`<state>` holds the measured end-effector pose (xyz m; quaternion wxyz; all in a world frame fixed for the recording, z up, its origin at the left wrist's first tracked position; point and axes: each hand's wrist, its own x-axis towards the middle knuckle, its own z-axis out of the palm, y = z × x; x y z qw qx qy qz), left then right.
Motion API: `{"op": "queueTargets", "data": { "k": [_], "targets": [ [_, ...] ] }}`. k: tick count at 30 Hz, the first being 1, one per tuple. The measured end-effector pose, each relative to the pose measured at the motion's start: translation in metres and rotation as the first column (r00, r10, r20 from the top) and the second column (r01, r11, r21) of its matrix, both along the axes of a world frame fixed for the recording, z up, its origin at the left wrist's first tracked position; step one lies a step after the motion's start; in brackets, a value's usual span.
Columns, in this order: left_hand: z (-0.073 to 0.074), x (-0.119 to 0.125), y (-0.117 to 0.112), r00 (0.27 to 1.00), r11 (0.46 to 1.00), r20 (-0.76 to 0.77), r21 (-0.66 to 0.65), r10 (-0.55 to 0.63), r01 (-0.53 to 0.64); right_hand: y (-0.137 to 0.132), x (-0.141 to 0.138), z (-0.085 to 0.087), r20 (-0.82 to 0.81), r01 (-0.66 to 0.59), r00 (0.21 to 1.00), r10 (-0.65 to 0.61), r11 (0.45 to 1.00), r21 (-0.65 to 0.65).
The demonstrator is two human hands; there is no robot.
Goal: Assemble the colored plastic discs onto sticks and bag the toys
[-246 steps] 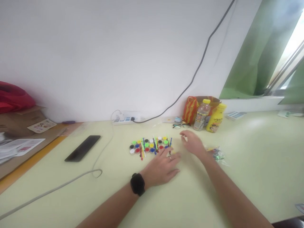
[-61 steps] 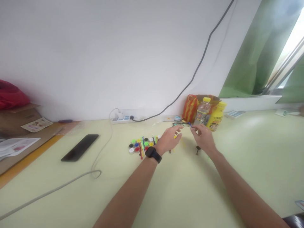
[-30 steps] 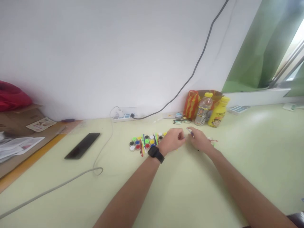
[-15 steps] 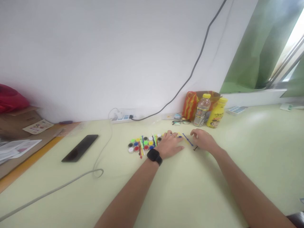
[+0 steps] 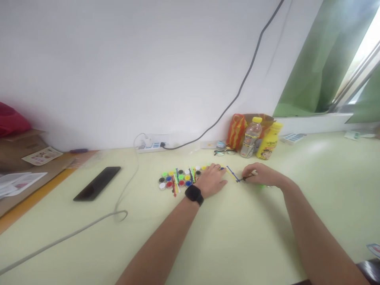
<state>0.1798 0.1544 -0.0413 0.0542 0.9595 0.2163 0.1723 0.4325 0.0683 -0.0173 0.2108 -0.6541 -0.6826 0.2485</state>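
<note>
Head view: my right fingers (image 5: 247, 172) pinch a dark stick (image 5: 243, 178); my left fingers (image 5: 219, 173) lie loose over coloured discs (image 5: 187, 178). Writing (image 5: 268, 144) on the yellow bottle (image 5: 269, 140) seems unreadable.

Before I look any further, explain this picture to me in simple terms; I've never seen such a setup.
There is no machine here. A person works with two bare hands, seen from one camera worn on the head, looking forward and down. On the pale table lie coloured discs with thin plastic sticks among them. The left hand, a smartwatch at its wrist, lies over part of that group. The right hand has its fingertips at a dark stick; whether it grips it is too small to tell. Farther back are eyeglasses, a clear bottle and a yellow bottle.
</note>
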Motion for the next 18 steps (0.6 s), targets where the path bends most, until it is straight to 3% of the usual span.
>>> {"op": "queueTargets", "data": {
  "k": [5,8,10,13,16,18],
  "targets": [
    [0.008,-0.004,0.004,0.997,0.996,0.070,-0.089,-0.017,0.024,0.006,-0.003,-0.001,-0.039,0.134,0.991,-0.130,0.983,0.126],
    [0.018,-0.006,0.009,0.980,0.985,0.197,-0.172,0.013,0.021,0.010,-0.017,0.002,-0.189,0.227,0.964,-0.188,0.950,0.216],
    [0.027,-0.006,0.010,0.953,0.968,0.301,-0.243,0.020,0.056,0.011,-0.032,0.005,-0.350,0.230,0.926,-0.145,0.949,0.216],
    [0.037,-0.003,0.008,0.902,0.923,0.433,-0.345,-0.003,0.169,0.012,-0.058,0.009,-0.544,0.122,0.839,-0.018,0.980,0.157],
    [0.041,-0.001,0.006,0.870,0.875,0.491,-0.399,-0.050,0.275,0.012,-0.075,0.009,-0.642,0.097,0.766,0.016,0.985,0.140],
    [0.041,0.000,0.006,0.869,0.860,0.491,-0.415,-0.063,0.297,0.012,-0.080,0.009,-0.652,0.111,0.758,0.006,0.984,0.138]
  ]
}}
